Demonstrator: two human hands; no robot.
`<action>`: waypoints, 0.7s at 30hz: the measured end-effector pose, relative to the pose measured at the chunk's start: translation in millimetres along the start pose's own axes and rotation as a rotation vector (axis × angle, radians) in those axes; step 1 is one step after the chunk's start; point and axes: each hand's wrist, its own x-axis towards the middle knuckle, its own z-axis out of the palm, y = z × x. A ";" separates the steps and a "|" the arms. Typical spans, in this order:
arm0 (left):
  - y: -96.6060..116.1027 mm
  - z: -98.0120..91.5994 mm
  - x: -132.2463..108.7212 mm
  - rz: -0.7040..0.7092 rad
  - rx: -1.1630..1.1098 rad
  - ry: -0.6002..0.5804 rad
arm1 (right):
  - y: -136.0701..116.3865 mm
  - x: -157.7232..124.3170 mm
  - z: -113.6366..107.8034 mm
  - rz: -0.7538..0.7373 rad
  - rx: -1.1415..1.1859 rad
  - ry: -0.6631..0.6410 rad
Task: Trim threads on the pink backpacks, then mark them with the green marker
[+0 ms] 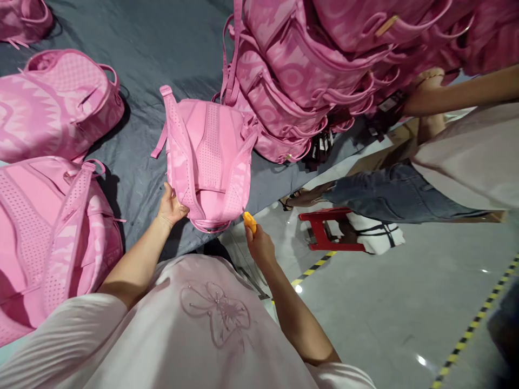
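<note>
Our right hand (pixel 261 247) grips a yellow tool (pixel 250 222), tip toward eleven o'clock; our left hand (pixel 171 208), half open, touches the pink backpack (pixel 211 146) at seven. Straps upward, its long axis runs twelve to six on grey cloth (pixel 150 59).

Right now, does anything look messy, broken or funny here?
No, nothing stands out. The pink backpack at the left hand shows no tear I can see, the right hand holds a yellow tool, and I see nothing spilled.
</note>
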 end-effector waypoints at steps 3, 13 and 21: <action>1.4 -3.8 -2.2 -0.010 0.002 -0.019 | 9.0 -14.3 1.3 0.010 0.012 -0.001; -1.4 -0.8 -2.9 -0.090 0.087 -0.204 | 6.4 -11.5 10.4 0.036 0.036 0.001; -3.5 3.1 -5.5 -0.112 0.166 -0.148 | 17.0 -65.8 -0.9 0.073 0.043 -0.013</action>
